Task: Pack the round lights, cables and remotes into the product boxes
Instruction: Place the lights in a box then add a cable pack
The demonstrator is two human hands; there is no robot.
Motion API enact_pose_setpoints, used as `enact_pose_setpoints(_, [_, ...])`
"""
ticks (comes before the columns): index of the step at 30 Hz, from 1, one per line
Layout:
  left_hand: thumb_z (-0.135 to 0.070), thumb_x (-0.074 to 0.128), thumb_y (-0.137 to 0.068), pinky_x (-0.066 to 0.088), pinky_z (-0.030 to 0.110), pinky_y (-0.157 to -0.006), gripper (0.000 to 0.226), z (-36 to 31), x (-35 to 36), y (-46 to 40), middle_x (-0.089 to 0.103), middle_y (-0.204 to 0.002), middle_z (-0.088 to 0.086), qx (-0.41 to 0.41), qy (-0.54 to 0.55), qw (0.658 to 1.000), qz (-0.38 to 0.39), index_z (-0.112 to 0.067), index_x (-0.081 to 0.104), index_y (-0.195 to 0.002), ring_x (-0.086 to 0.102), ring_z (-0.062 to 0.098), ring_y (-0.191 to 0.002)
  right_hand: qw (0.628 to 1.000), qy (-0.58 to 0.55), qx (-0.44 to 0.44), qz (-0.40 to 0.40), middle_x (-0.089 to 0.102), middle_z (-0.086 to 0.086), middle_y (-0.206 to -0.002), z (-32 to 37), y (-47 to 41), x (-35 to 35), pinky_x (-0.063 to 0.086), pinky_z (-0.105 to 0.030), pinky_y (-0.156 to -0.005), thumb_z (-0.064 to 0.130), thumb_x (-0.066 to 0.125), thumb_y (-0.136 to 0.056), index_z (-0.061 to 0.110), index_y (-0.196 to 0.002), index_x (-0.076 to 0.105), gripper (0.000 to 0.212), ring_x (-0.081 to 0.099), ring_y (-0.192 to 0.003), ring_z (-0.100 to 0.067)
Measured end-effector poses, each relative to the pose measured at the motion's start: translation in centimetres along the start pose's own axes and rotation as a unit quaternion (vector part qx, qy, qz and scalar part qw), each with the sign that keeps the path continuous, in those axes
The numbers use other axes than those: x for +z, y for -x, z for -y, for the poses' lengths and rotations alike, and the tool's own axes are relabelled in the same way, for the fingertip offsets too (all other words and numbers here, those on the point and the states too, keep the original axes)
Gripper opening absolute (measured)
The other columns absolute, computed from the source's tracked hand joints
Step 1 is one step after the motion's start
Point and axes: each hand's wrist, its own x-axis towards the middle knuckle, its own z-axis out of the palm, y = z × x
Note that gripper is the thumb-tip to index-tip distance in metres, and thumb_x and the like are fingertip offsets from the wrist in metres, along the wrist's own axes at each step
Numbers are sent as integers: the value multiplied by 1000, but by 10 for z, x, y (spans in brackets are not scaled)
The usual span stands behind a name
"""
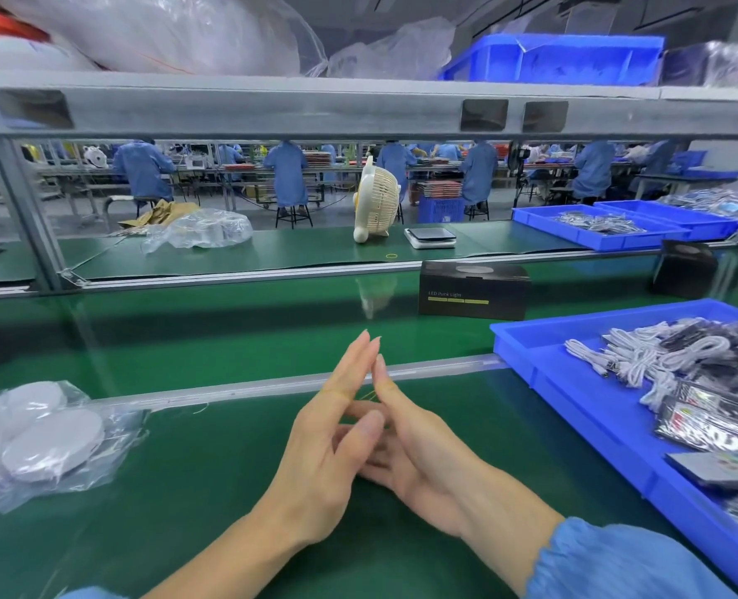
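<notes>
Centrally, over the green work mat (211, 482), the left hand (328, 464) and right hand (419, 451) meet, fingers straight and interleaved, with a thin yellow rubber band (341, 394) stretched across their extended fingers; neither hand curls round anything. Taking the hands as the landmark: to their left, at the mat's left edge, lies a clear plastic bag of round lights (43, 443), well apart from the hands, with bare mat between. To their right, a blue tray (574, 408) runs along the mat's right edge, its near rim close to the right forearm; it holds white cables (644, 352) and bagged remotes (713, 421). Beyond the hands, a clear rail (272, 386) crosses the mat just under the fingertips, and past it the green conveyor belt (185, 322) carries a black product box (473, 291), closed and upright, up and to the right of the hands. A second dark box (685, 270) stands farther right. Farther back, a cream desk fan (376, 201) and a small scale (430, 237) stand on the far bench.
</notes>
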Motion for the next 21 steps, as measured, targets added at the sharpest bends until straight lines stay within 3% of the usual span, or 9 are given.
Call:
enact_pose_setpoints(2, [-62,44,-93,32,48,-116,67,1,-2,1,16,-164,-3,50,-57,997,31,-32,31,-151,18,18,-151,998,-18,30,43,71,-12,-115,3,1,-4,46,-47,-105,84,50,-73,19,-118,70,81,67,-111,-23])
enact_pose_setpoints(4, [-58,46,-94,31,56,-114,70,2,-11,-2,6,-165,10,124,-138,980,76,-22,30,-152,16,26,-151,995,-19,46,91,69,-14,-120,9,3,-11,44,-49,-105,83,52,-74,19,-118,69,80,64,-115,-27])
enact_pose_setpoints(9, [-52,54,-92,36,54,-109,65,5,-29,-9,2,-160,29,268,-276,911,148,-27,35,-149,25,36,-147,984,8,58,168,70,-12,-117,16,9,-18,54,-42,-90,84,57,-68,23,-101,77,72,65,-114,-29])
enact_pose_setpoints(14, [-50,59,-90,40,50,-109,58,6,-28,-7,2,-160,30,282,-269,908,157,-25,46,-141,27,34,-147,985,-38,14,165,68,-9,-111,14,9,-20,52,-51,-93,54,73,-79,4,-109,71,58,67,-108,-29])
enact_pose_setpoints(17, [-47,61,-90,45,45,-105,53,6,-28,-5,9,-159,26,281,-249,915,147,-23,51,-137,35,32,-144,982,-60,12,176,67,-2,-95,15,11,-17,52,-51,-94,43,77,-79,9,-94,72,38,67,-96,-22])
enact_pose_setpoints(21, [-44,61,-90,56,39,-87,50,7,-24,-1,30,-147,15,272,-226,928,116,-24,53,-135,48,26,-131,978,-74,5,194,64,4,-78,14,12,-11,52,-47,-95,35,76,-82,19,-75,70,19,68,-88,-11])
